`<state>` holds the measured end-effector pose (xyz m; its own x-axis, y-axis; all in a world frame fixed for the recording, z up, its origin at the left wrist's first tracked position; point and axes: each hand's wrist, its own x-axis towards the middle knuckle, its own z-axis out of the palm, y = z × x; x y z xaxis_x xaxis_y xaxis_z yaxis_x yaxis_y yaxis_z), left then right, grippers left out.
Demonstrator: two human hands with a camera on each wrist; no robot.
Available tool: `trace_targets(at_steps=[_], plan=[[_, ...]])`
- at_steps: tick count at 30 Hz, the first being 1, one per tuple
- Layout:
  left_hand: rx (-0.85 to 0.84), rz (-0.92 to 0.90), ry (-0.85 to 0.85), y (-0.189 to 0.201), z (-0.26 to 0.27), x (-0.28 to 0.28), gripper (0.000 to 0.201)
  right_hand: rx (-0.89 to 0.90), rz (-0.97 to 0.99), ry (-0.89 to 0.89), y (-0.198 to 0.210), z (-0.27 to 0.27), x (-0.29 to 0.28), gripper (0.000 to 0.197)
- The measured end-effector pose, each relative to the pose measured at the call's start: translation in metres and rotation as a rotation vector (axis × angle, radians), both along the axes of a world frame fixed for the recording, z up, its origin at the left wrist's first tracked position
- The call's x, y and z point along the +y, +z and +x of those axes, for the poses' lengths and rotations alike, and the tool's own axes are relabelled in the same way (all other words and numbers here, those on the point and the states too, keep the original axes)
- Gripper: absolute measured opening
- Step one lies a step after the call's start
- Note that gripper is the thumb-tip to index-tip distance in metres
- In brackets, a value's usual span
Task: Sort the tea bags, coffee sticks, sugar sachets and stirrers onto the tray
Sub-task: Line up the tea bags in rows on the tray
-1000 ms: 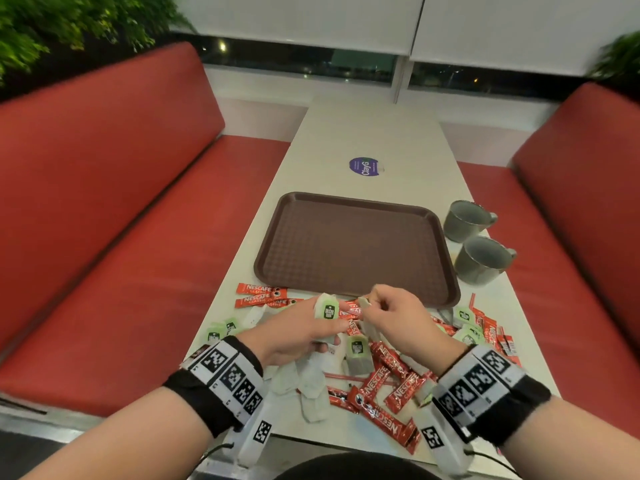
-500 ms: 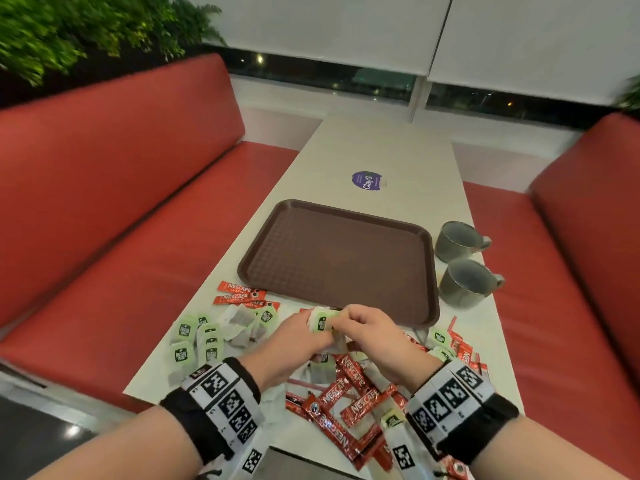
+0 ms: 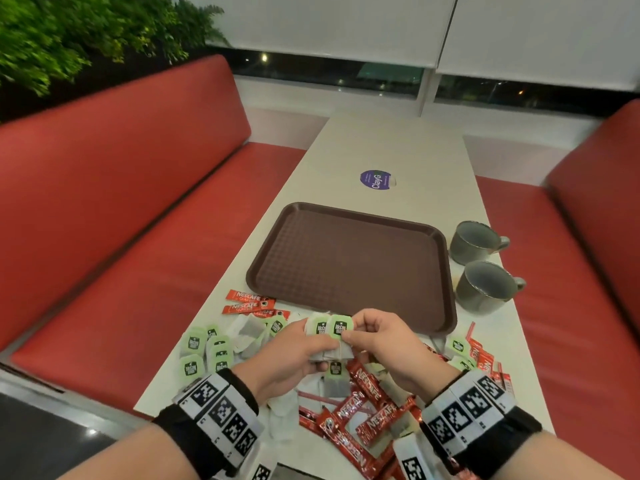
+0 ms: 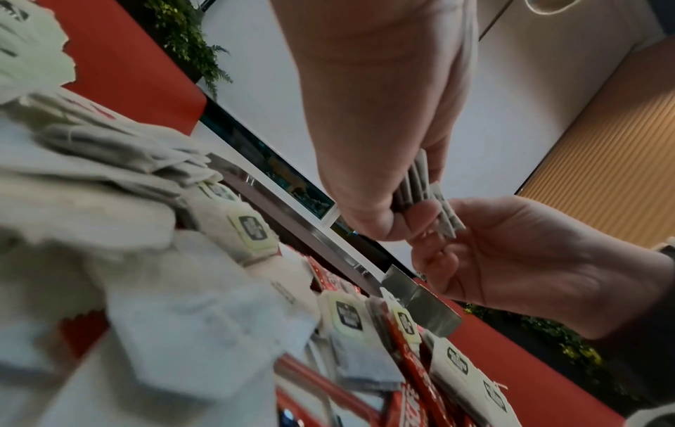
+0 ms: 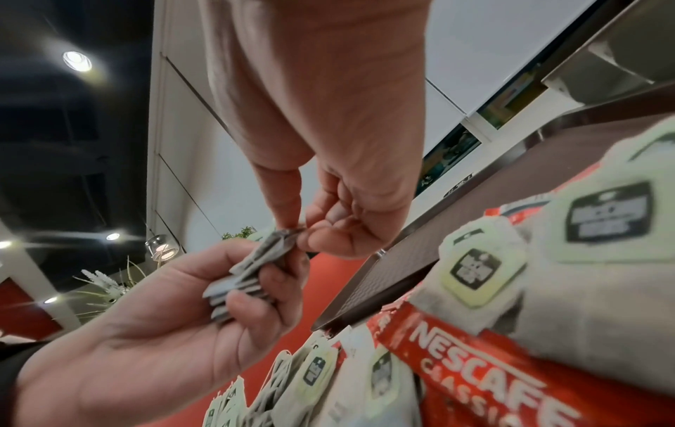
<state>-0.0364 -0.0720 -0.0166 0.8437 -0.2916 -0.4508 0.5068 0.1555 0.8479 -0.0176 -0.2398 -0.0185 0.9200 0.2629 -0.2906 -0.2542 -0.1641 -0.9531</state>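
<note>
My left hand grips a small stack of tea bags with green tags, just in front of the near rim of the empty brown tray. My right hand pinches the rightmost bag of that stack. In the left wrist view the stack of tea bags sits between thumb and fingers. In the right wrist view the right hand nips the stack's top edge. More tea bags, red coffee sticks and a pink stirrer lie loose on the table under my hands.
Two grey cups stand right of the tray. Two more coffee sticks lie by the tray's near left corner. Red benches flank the narrow white table, and a purple sticker lies beyond the tray.
My hands have come together over the pile. The left hand's stack now shows two green tags side by side where one showed before. My head has turned a little to the left.
</note>
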Motion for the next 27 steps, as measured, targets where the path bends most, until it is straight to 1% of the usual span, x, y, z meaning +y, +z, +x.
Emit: trace_targets(at_steps=[7,10,12,13,17,22,25,27], plan=[[0.013,-0.058,0.015,-0.001,0.033,0.047,0.02,0.013,0.034,-0.076,0.003,0.027,0.049,0.012],[0.088,-0.201,-0.003,0.006,0.049,0.069,0.019,-0.009,0.036,-0.13,0.008,0.041,0.073,0.015],[0.164,-0.351,-0.003,0.01,0.06,0.084,0.029,0.0,0.062,-0.172,0.009,0.049,0.082,0.015],[0.187,-0.39,-0.002,0.011,0.066,0.091,0.032,0.012,0.084,-0.189,0.01,0.053,0.085,0.014],[0.203,-0.342,-0.035,0.01,0.076,0.11,0.03,0.043,0.106,-0.186,0.012,0.056,0.086,0.015],[0.197,-0.29,-0.157,0.006,0.072,0.111,0.028,0.089,0.072,-0.157,0.005,0.052,0.093,0.017],[0.175,-0.251,-0.119,0.002,0.074,0.11,0.025,0.08,0.06,-0.205,0.01,0.065,0.093,0.016],[0.18,-0.236,-0.056,0.002,0.078,0.113,0.023,0.038,0.016,-0.266,0.018,0.089,0.092,0.018]])
